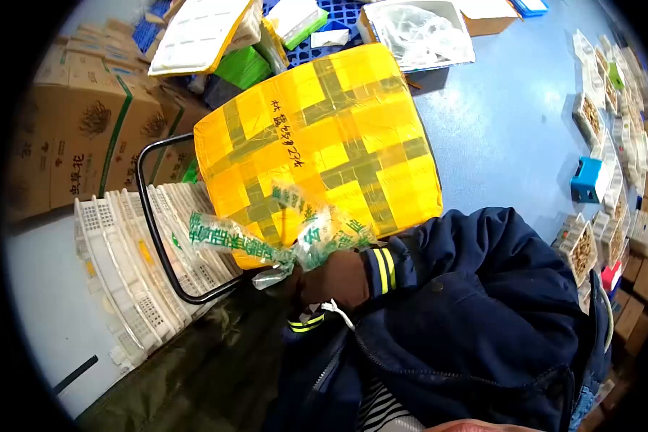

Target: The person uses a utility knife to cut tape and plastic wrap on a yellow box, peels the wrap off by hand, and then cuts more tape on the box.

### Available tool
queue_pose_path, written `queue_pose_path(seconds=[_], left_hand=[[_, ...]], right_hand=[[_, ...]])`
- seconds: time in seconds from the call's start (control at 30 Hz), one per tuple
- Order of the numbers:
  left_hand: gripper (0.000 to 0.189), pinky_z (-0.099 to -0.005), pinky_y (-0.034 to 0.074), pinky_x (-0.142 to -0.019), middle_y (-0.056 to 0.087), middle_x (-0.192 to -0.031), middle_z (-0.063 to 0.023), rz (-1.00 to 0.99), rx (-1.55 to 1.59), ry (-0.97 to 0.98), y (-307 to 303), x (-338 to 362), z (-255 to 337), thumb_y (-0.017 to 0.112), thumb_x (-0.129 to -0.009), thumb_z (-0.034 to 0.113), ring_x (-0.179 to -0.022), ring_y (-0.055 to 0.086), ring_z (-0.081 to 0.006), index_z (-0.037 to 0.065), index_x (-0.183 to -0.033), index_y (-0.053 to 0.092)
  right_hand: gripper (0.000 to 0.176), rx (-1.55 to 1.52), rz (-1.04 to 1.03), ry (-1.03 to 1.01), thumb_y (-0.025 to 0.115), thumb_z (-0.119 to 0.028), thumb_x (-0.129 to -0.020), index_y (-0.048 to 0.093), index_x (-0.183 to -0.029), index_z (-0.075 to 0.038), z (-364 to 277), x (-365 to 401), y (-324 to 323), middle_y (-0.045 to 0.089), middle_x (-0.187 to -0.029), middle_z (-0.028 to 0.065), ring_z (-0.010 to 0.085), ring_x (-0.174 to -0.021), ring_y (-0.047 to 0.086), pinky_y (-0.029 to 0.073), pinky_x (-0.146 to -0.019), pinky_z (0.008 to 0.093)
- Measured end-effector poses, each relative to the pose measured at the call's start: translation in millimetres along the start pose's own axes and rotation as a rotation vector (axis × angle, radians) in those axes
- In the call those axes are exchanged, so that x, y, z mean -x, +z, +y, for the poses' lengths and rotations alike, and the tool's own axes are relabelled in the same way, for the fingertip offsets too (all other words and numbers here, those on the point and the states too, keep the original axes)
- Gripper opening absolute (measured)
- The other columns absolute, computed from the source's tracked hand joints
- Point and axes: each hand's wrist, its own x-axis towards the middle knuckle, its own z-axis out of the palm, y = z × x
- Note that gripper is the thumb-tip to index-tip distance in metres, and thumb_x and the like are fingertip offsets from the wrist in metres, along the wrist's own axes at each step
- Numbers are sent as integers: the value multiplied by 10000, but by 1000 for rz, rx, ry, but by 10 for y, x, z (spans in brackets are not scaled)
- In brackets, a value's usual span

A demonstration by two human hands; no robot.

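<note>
Blue flooring (497,122) stretches behind a big parcel (324,137) bound all over in yellow tape, which sits tilted just beyond our hands, its lower edge near a black metal frame (155,237) and a stack of white plastic crates (115,266). Our right hand (335,277) is closed around a crumpled clear plastic strip (245,245) printed in green, which trails to the left across the parcel's near corner. Our left hand (288,288) is tucked low beside the right and mostly in shadow, so we cannot tell how it grips. Navy sleeves with yellow cuff stripes cover both wrists. We judge the thin strip the weak point: a hard pull could tear it or slide it through the fingers. The parcel, if it is resting on that frame, could shift or slip off should the tug catch it. Black handwriting runs down the parcel's upper face, with what looks like digits among the characters, though we cannot read it surely. The green print on the strip is too creased to make out. Brown cartons (72,137) at left carry a green stripe, a printed picture and dark characters. Small trays of goods (590,119) line the right edge beside a blue box (587,180).
</note>
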Motion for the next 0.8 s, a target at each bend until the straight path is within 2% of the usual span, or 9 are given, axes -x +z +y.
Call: queue_pose_path(seconds=[0.3, 0.4, 0.5, 0.53, 0.63, 0.7, 0.73, 0.77, 0.8], left_hand=[[570, -459, 446, -838, 469, -1214, -210, 243, -142, 60, -483, 686, -276, 388, -899, 422, -977, 539, -369, -10, -1269, 373], [567, -454, 452, -830, 473, -1209, -209, 373, -131, 98, -673, 1038, -299, 382, -901, 423, -977, 541, -363, -11, -1265, 379], [564, -448, 459, -822, 477, -1204, -207, 477, -123, 131, -777, 1423, -322, 377, -903, 424, -976, 542, -357, -12, -1260, 385], [563, -446, 461, -819, 478, -1203, -206, 512, -112, 140, -786, 1529, -312, 375, -903, 425, -976, 543, -355, -12, -1258, 387], [561, -440, 468, -811, 482, -1198, -204, 609, -98, 175, -726, 1845, -290, 370, -905, 426, -975, 545, -349, -13, -1253, 393], [535, -417, 483, -789, 509, -1161, -196, 532, -193, 263, -708, 2084, -335, 355, -914, 414, -971, 551, -320, -19, -1219, 431], [471, -410, 484, -785, 548, -1092, -185, 359, -175, 334, -660, 2026, -439, 355, -927, 364, -938, 565, -287, -26, -1158, 483], [426, -407, 483, -782, 554, -1070, -176, 513, -220, 362, -562, 1999, -631, 366, -934, 308, -938, 561, -284, -35, -1160, 475], [428, -402, 480, -788, 551, -1083, -170, 564, -197, 303, -504, 1855, -817, 390, -927, 307, -936, 563, -282, -27, -1185, 459]], right_hand=[[402, 3, 183, -107, 572, -52, -751, 522, -1148, -89, -199, 614, 1318, 568, -1075, 121, 307, -924, 568, 473, -753, 361], [355, -187, 88, 149, 624, -165, -796, 537, -1130, -77, -412, 708, 1600, 573, -1064, 139, 304, -937, 571, 477, -767, 352], [358, -238, 93, -167, 636, -182, -802, 541, -1126, -64, -542, 756, 2037, 586, -1048, 138, 297, -927, 583, 480, -790, 344], [358, -232, 89, -174, 636, -182, -802, 541, -1126, -64, -633, 810, 2048, 586, -1048, 138, 297, -927, 583, 480, -790, 344], [394, -156, 169, 122, 665, -204, -798, 536, -1129, -35, -896, 988, 1861, 611, -989, 129, 249, -888, 607, 479, -801, 325], [469, -318, 412, 359, 710, -258, -739, 550, -1123, -41, -631, 1113, 1885, 622, -1000, 125, 202, -885, 605, 476, -770, 317], [468, -304, 522, 375, 710, -268, -741, 551, -1127, -57, -471, 1219, 1914, 626, -977, 122, 185, -871, 604, 479, -763, 316], [466, -289, 639, 394, 711, -278, -743, 552, -1130, -72, -307, 1344, 1930, 630, -955, 120, 167, -857, 603, 481, -756, 314], [600, -226, 649, 293, 723, -326, -722, 477, -1220, -99, -179, 1472, 1924, 594, -1039, 173, 226, -899, 602, 487, -761, 333]])
